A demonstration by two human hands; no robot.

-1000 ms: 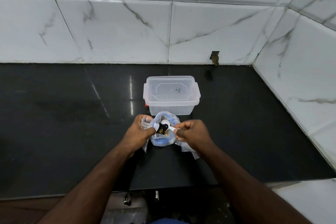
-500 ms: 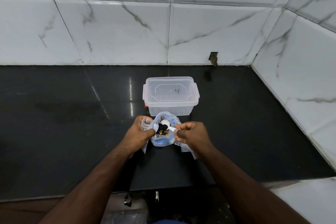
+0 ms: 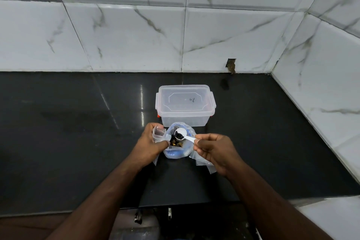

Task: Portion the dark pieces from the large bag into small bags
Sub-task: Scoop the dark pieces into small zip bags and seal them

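right hand (image 3: pixel 211 152): fingers curled, pinching the handle end of the white spoon (image 3: pixel 183 136)
spoon axis: handle runs from the right fingertips up-left; bowl at the far end, loaded with dark pieces (image 3: pixel 179 136)
bowl place: over the open mouth of the large bag (image 3: pixel 178 151), between the two hands
left hand (image 3: pixel 149 145): fingers curled, gripping a small bag (image 3: pixel 158 133) and, it looks like, the large bag's edge too
key relation: small bag mouth lies just left of the spoon bowl, beside the left fingertips; left hand nearer
next move, likely: swing the bowl left and tip it in
more dark pieces: down in the large bag, below the bowl
box (image 3: pixel 185 106): lidded, just beyond the fingers
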